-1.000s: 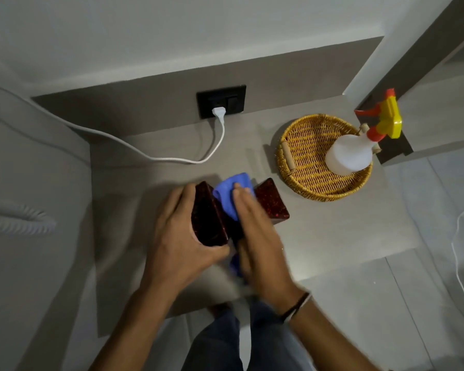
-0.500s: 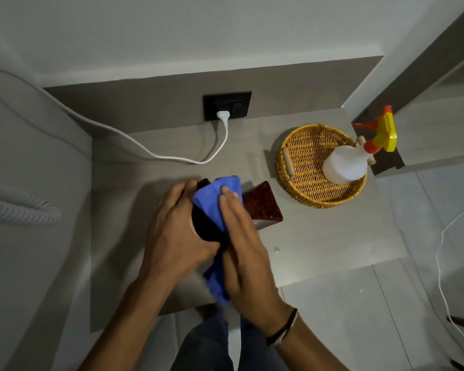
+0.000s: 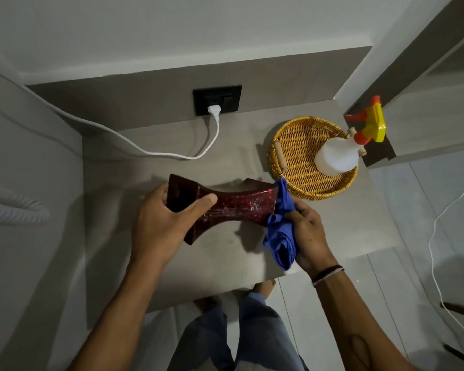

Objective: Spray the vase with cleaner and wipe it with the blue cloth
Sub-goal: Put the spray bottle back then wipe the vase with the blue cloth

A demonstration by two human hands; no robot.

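Observation:
A dark red speckled vase [image 3: 239, 207] with a narrow waist lies sideways above the grey tabletop [image 3: 225, 263]. My left hand [image 3: 164, 223] grips its left end, thumb across the front. My right hand [image 3: 308, 234] holds the bunched blue cloth [image 3: 280, 236] pressed against the vase's right end. Pale wet streaks show on the vase near the cloth. The white spray bottle [image 3: 335, 156] with a yellow and orange trigger stands in the wicker basket [image 3: 295, 145] at the back right.
A white cable [image 3: 172, 153] runs from the black wall socket [image 3: 217, 99] across the back of the table. A wall rises on the left. Tiled floor lies right of the table, with another white cord [image 3: 434, 236]. My legs show below the table's front edge.
The vase has been turned from near upright to lying sideways. My left hand shifted to its left end; my right hand moved the cloth from the top to the right end.

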